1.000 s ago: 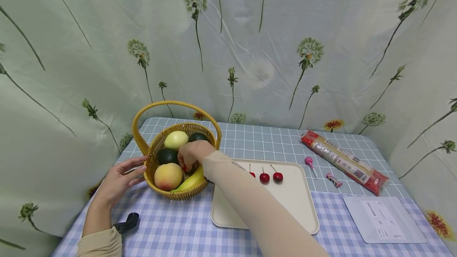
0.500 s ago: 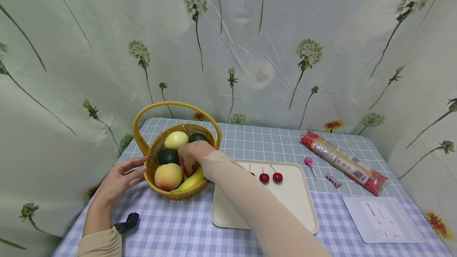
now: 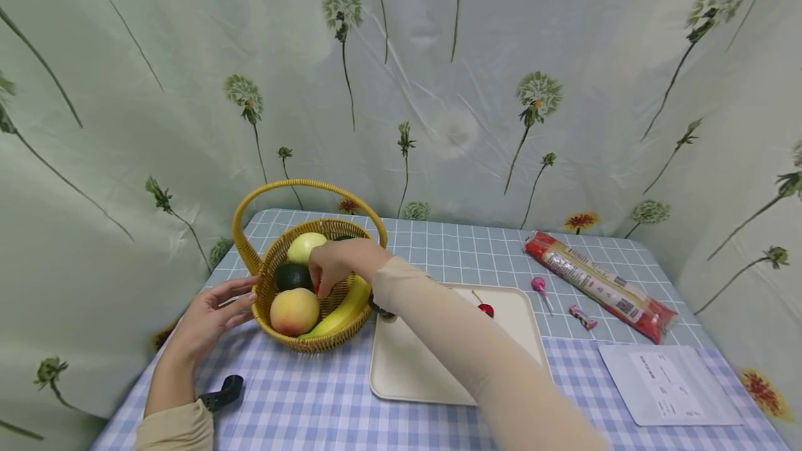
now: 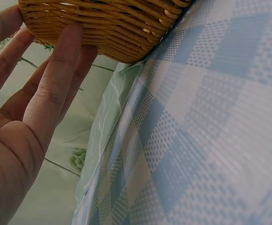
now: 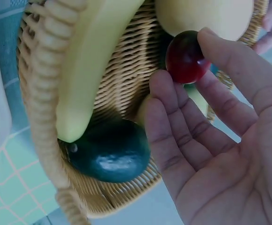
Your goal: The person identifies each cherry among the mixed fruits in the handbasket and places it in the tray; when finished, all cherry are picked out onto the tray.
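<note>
My right hand [image 3: 341, 263] is inside the wicker basket [image 3: 307, 344]. In the right wrist view it pinches a dark red cherry [image 5: 186, 61] between thumb and fingers. Around it in the basket lie a peach [image 3: 294, 312], a banana [image 3: 341, 315], a dark green avocado-like fruit [image 3: 293, 276] and a pale yellow-green fruit [image 3: 305, 247]. Another dark green fruit [image 5: 110, 152] sits by the banana's end. My left hand [image 3: 203, 315] touches the basket's left side, its fingers extended against the weave in the left wrist view. One cherry [image 3: 486, 310] shows on the cream tray [image 3: 426, 374]; the right sleeve covers part of it.
Right of the tray lie a pink lollipop [image 3: 539, 287], a small wrapped candy [image 3: 583, 317], a long red-and-gold packet [image 3: 598, 284] and a flat pale pouch [image 3: 670, 385]. The basket's tall handle [image 3: 307, 183] arches above the fruit. A printed curtain stands behind the table.
My right hand has lifted slightly within the basket, and more of the banana shows. The right sleeve now hides cherries seen earlier on the tray. My left hand has stayed at the basket.
</note>
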`<state>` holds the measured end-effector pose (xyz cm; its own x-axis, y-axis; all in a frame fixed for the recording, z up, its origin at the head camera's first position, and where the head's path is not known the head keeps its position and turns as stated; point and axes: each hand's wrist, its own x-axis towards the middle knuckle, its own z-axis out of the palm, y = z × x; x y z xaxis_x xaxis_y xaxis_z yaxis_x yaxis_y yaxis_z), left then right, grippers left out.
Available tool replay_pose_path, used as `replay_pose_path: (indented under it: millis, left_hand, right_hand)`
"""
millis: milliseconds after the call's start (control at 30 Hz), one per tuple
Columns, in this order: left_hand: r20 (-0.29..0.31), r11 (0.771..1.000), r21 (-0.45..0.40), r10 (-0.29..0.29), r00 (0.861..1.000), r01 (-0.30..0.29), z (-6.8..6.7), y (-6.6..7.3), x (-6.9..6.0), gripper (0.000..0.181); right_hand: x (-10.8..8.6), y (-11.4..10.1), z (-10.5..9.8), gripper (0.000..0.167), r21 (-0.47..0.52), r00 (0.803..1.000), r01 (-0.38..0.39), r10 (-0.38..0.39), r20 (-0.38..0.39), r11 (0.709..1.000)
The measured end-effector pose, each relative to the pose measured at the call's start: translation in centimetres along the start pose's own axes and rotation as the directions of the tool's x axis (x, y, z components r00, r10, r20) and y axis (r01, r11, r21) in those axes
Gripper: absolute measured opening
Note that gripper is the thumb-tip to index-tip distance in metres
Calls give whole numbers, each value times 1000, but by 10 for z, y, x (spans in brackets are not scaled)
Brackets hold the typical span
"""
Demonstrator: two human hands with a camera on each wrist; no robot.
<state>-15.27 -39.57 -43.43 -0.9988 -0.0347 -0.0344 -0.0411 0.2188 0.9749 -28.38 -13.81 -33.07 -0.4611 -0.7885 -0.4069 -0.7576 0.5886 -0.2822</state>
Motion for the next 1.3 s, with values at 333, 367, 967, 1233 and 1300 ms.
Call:
replay_pose_path:
  millis: [333, 367, 967, 1233, 1300]
  left_hand:
    - [-3, 1000, -30, 0, 1000, 0, 0, -3, -1, 48]
    - [-4, 999, -34, 0, 1000, 0, 0, -4, -1, 47]
    - [-14, 997, -78, 1, 1000, -2, -1, -5, -1, 45]
    - [-6, 996, -86, 12, 1000, -12, 0, -4, 0, 42]
    - [-9, 996, -87, 7, 1000, -8, 0, -3, 0, 42]
  right_hand:
    - [-29, 13, -1, 16, 23, 981, 170, -167, -96, 985]
    - [-34, 15, 0, 17, 29, 977, 187, -183, -109, 982]
    - [-103, 58, 34, 20, 223, 950, 218, -154, -271, 950]
    - [-134, 81, 52, 19, 264, 935, 217, -123, -333, 940]
    - [-141, 88, 57, 20, 289, 935, 209, -104, -340, 934]
